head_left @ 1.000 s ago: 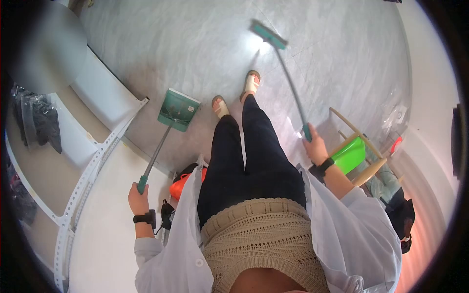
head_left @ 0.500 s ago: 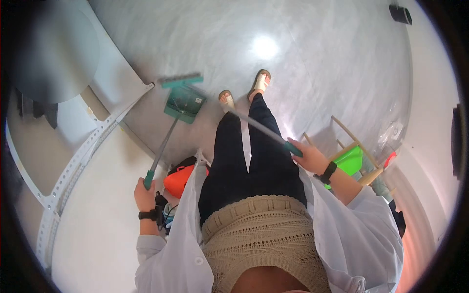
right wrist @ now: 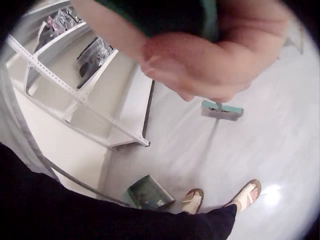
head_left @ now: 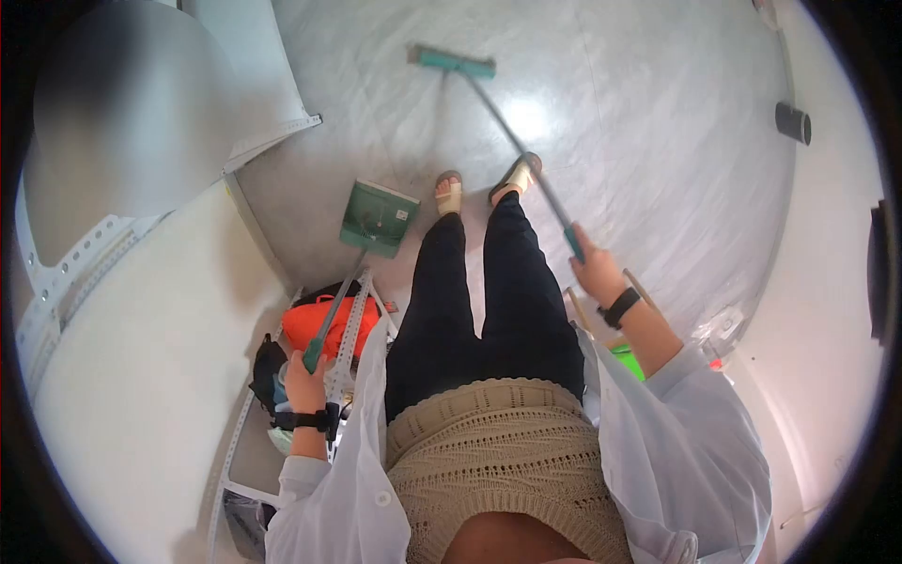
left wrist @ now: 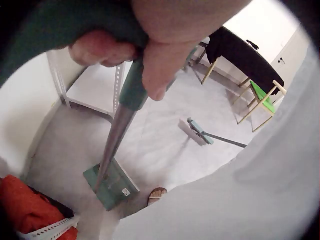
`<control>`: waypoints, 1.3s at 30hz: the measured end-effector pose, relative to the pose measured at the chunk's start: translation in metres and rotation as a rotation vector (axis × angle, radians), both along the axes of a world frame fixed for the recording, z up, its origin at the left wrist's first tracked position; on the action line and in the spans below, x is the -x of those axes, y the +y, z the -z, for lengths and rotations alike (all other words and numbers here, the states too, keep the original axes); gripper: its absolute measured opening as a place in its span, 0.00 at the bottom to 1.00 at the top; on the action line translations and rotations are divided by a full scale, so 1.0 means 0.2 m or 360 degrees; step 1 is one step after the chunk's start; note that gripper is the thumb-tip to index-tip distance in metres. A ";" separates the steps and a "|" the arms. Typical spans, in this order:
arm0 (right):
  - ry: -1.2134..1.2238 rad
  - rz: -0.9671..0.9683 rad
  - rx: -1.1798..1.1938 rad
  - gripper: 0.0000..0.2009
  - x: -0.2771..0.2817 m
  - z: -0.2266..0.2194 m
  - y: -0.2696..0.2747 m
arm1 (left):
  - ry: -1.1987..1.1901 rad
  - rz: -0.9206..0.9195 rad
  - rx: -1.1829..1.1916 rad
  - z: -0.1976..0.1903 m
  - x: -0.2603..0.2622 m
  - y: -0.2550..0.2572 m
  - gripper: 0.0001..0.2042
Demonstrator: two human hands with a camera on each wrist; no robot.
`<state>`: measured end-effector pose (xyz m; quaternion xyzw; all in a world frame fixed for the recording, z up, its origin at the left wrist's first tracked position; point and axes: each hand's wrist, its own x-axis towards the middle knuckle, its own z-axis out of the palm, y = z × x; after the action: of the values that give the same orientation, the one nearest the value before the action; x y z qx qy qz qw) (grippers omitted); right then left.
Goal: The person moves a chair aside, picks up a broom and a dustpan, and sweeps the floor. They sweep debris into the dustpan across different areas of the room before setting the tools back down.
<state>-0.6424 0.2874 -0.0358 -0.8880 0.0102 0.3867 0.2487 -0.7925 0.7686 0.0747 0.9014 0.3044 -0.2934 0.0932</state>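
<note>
My left hand (head_left: 305,381) grips the green handle end of a long-handled dustpan (head_left: 387,205). The green pan sits low at the left, beside my left foot, with small bits inside it. In the left wrist view, fingers wrap the handle above the grey pole (left wrist: 116,137). My right hand (head_left: 599,274) holds a broom by its green grip, the grey stick (head_left: 512,136) slanting away from me. The broom head (head_left: 458,63), green with dark bristles, is out ahead of my feet, beyond the dustpan, and its shadow shows on the floor.
White metal shelving (right wrist: 90,105) runs along the left. A red-orange bag (head_left: 324,324) lies on a shelf beside my left hand. A wooden chair with a green seat (left wrist: 262,95) stands to the right. By the right wall is a dark cylinder (head_left: 793,123). My sandalled feet (head_left: 450,195) are on grey floor.
The broom head swung left from the front right to above the dustpan, then forward away from it. My left hand and the dustpan have shifted right in view; the shelving and chair moved in view too.
</note>
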 end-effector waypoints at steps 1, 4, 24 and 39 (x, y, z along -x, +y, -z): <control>0.0056 -0.0061 -0.0046 0.31 0.04 -0.02 0.06 | -0.0023 0.0013 -0.0026 0.01 0.02 0.00 0.15; 0.0412 -0.0357 0.0026 0.30 0.13 -0.13 0.21 | -0.0045 -0.0114 0.0041 0.01 0.06 -0.01 0.15; -0.0140 -0.0988 0.0054 0.31 -0.46 -0.02 0.81 | -0.0213 -0.0935 0.0005 0.06 0.51 -0.17 0.16; 0.0750 -0.0982 -0.0061 0.29 -0.30 -0.34 1.04 | -0.0017 -0.1300 -0.0019 0.16 0.73 -0.25 0.17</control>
<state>-0.5830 0.4957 0.0331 -0.7313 -0.2075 0.6369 0.1281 -0.9389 0.7180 0.0434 0.7084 0.6386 -0.2258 0.1984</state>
